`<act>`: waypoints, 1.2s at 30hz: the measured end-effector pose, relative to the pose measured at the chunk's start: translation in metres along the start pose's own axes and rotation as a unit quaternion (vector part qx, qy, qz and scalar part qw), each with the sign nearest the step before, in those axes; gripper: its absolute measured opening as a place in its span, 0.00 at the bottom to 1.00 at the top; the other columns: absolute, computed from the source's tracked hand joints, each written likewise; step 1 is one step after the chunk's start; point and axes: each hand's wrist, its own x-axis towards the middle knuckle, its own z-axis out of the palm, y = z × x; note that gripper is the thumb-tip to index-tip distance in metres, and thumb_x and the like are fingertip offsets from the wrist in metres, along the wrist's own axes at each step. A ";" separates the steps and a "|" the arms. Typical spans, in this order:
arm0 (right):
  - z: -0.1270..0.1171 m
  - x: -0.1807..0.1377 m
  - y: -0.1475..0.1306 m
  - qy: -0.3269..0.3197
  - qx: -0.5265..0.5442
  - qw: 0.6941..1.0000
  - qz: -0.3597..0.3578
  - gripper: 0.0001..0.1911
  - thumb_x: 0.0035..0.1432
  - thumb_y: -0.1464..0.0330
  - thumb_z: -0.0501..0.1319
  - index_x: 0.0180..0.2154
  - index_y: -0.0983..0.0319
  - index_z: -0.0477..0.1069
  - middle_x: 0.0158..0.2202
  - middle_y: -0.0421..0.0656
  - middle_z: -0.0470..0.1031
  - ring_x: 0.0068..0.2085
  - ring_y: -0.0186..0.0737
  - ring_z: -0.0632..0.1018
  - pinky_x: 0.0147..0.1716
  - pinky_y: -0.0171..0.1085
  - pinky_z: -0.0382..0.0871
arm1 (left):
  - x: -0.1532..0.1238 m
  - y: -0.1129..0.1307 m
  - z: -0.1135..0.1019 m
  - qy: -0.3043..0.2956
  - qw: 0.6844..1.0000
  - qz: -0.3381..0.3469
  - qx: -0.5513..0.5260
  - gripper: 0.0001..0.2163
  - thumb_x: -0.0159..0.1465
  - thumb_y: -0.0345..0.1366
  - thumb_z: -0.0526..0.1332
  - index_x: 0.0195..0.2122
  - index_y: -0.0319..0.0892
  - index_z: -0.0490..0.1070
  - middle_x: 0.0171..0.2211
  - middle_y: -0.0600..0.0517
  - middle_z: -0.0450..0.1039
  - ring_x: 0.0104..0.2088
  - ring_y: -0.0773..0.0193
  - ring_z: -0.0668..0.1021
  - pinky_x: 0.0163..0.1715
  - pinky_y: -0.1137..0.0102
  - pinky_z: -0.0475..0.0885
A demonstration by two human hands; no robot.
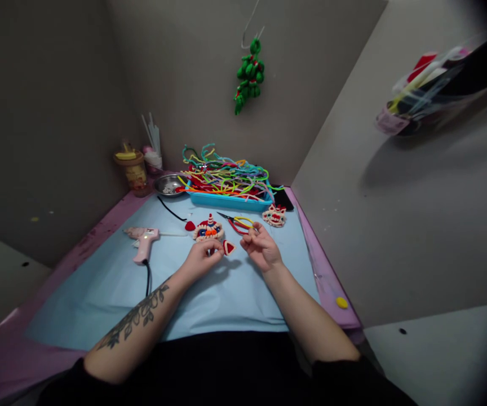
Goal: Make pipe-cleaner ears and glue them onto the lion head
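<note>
My left hand [204, 255] pinches a small triangle [229, 247] of red fuzzy craft stem with a pale border, above the blue cloth. To its right, my right hand [262, 248] is raised with loosely bent fingers apart; nothing shows in it. Just beyond my left hand lies a fuzzy lion-like face [208, 228] in cream, red, blue and orange, its lower edge partly hidden by that hand. A small red piece [190, 226] lies left of the face. Scissors [239, 222] with red and yellow handles rest behind my right hand, which partly covers them.
A pink glue gun [145, 241] with a cord lies left. At the back stand a blue tray [226, 200] of colourful craft stems and a metal bowl [169, 184]. A second fuzzy face [274, 215] sits right. Walls enclose the table; a holder [391, 119] hangs right.
</note>
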 end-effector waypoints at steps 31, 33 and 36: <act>-0.001 -0.001 -0.004 0.052 0.040 0.997 0.041 0.21 0.59 0.56 0.60 0.21 0.61 0.59 0.12 0.28 0.45 0.12 0.24 0.44 0.12 0.27 0.42 | 0.000 0.011 -0.003 0.014 0.999 0.013 -0.031 0.08 0.59 0.37 0.59 0.26 0.40 0.74 0.29 0.48 0.78 0.32 0.62 0.77 0.33 0.69 0.71; -0.001 0.000 -0.005 0.047 0.044 0.998 0.016 0.21 0.57 0.57 0.62 0.20 0.61 0.58 0.13 0.29 0.48 0.13 0.23 0.48 0.13 0.27 0.46 | -0.001 0.011 -0.003 0.015 0.999 0.025 -0.035 0.08 0.59 0.37 0.60 0.26 0.40 0.74 0.29 0.47 0.78 0.32 0.62 0.77 0.34 0.69 0.71; 0.000 0.002 -0.002 0.045 0.042 0.998 -0.031 0.13 0.46 0.68 0.70 0.28 0.61 0.65 0.18 0.30 0.58 0.18 0.24 0.60 0.19 0.27 0.57 | -0.001 0.009 -0.004 0.015 0.998 0.036 -0.040 0.08 0.59 0.37 0.60 0.26 0.40 0.74 0.30 0.47 0.78 0.33 0.62 0.77 0.34 0.69 0.71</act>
